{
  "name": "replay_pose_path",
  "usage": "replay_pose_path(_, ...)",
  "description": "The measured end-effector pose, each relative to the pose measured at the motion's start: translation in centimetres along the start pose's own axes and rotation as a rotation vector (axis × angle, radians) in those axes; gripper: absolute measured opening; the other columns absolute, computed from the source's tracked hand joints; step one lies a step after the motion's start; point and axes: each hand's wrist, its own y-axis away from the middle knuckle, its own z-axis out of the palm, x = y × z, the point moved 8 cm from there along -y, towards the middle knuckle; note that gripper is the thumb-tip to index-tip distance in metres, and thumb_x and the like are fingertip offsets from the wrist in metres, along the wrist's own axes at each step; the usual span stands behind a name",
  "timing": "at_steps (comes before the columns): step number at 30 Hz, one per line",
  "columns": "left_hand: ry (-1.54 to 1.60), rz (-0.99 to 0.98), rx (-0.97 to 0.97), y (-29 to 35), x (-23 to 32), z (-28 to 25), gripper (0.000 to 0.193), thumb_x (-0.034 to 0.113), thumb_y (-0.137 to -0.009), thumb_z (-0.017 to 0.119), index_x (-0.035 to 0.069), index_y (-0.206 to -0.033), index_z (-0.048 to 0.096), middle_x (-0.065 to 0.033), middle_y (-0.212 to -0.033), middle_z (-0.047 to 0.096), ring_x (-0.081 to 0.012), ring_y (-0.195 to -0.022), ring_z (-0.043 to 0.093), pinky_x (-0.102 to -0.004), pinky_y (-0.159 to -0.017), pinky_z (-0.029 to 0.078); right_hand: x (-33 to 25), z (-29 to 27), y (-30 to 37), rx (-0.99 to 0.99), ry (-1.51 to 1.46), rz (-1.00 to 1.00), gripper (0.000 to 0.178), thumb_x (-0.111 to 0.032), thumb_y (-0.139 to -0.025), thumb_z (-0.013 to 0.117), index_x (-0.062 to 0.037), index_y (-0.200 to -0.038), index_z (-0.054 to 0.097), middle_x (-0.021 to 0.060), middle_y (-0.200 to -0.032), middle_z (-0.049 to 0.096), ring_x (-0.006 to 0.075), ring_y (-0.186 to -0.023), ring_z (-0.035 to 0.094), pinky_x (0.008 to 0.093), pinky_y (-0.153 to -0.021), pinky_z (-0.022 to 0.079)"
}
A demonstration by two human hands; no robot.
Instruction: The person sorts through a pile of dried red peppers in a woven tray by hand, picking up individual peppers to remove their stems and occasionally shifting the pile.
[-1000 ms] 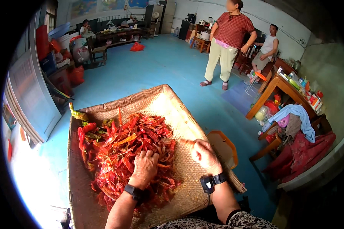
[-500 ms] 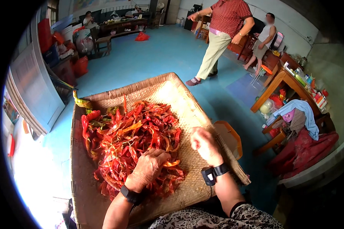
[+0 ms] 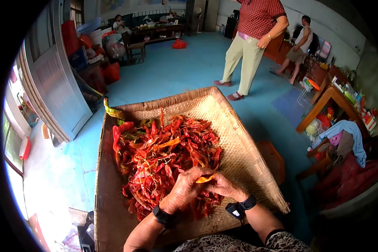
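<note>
A heap of dried red chili peppers point(image 3: 155, 155) fills the left and middle of a shallow woven basket point(image 3: 243, 143). Above the heap's near right side, my left hand point(image 3: 185, 189) pinches an orange chili pepper point(image 3: 205, 179). My right hand point(image 3: 224, 185) meets it there, its fingers closed at the pepper's right end. Part of the pepper is hidden by my fingers. Each wrist wears a black band. A yellow-green pepper point(image 3: 113, 110) lies at the basket's far left corner.
An orange-rimmed stool point(image 3: 273, 161) stands beside the basket's right edge. Beyond it, a wooden table point(image 3: 323, 105) bears clutter and cloths. A person in a red checked shirt point(image 3: 256, 42) stands ahead; others are farther back. A pale door point(image 3: 59, 80) is at left.
My right hand has moved left to meet my left hand, which has lifted with the orange pepper. The standing person has lowered a pointing arm. The whole view has shifted.
</note>
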Motion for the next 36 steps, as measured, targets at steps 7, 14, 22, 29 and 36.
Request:
replay_pose_path(7,0.092,-0.102,0.037,0.5,-1.1,-0.1,0.018,0.002,-0.087,0.060,0.004,-0.105,0.061,-0.0075,-0.092,0.063,-0.0174,-0.084,0.063,-0.0280,-0.073,0.050,-0.9,0.0,-0.2,-0.005,0.112,0.015,0.021,-0.019,-0.092,0.058,-0.0002,-0.101,0.059,0.0011,-0.080,0.062,0.0098,-0.074,0.056,0.0256,-0.069,0.047)
replay_pose_path(14,-0.019,-0.141,0.120,0.4,-2.2,-1.6,0.019,0.002,-0.088,0.058,0.003,-0.107,0.060,-0.0092,-0.091,0.065,-0.0187,-0.081,0.064,-0.0297,-0.070,0.050,1.1,-0.8,0.5,0.049,-0.096,0.233,0.022,-0.024,-0.093,0.056,-0.0027,-0.092,0.061,-0.0006,-0.071,0.060,0.0054,-0.059,0.053,0.0217,-0.052,0.044)
replay_pose_path(22,0.004,-0.241,0.167,0.9,-3.7,-1.9,0.018,0.002,-0.088,0.059,0.004,-0.106,0.062,-0.0078,-0.090,0.065,-0.0166,-0.082,0.063,-0.0294,-0.070,0.050,2.4,-2.0,0.9,0.108,-0.052,0.318,0.035,-0.033,-0.095,0.051,-0.0028,-0.082,0.061,0.0012,-0.062,0.058,0.0068,-0.054,0.054,0.0224,-0.048,0.043)
replay_pose_path(29,0.215,-0.429,0.232,1.6,-5.7,-2.4,0.014,0.003,-0.090,0.056,0.001,-0.103,0.060,-0.0039,-0.084,0.063,-0.0103,-0.062,0.063,-0.0226,-0.052,0.050,1.4,-2.4,0.4,0.061,0.151,0.243,0.037,-0.033,-0.096,0.050,-0.0004,-0.086,0.064,0.0034,-0.061,0.058,0.0083,-0.056,0.055,0.0258,-0.050,0.044)
replay_pose_path(36,0.094,-0.401,0.174,1.1,-5.1,-2.5,0.025,0.016,-0.086,0.066,0.003,-0.106,0.060,-0.0052,-0.086,0.062,-0.0128,-0.079,0.059,-0.0281,-0.071,0.049,-1.9,-4.2,0.5,0.348,0.669,-0.073,0.014,-0.012,-0.086,0.063,0.0026,-0.086,0.062,0.0141,-0.064,0.055,0.0248,-0.053,0.056,0.0330,-0.047,0.041)
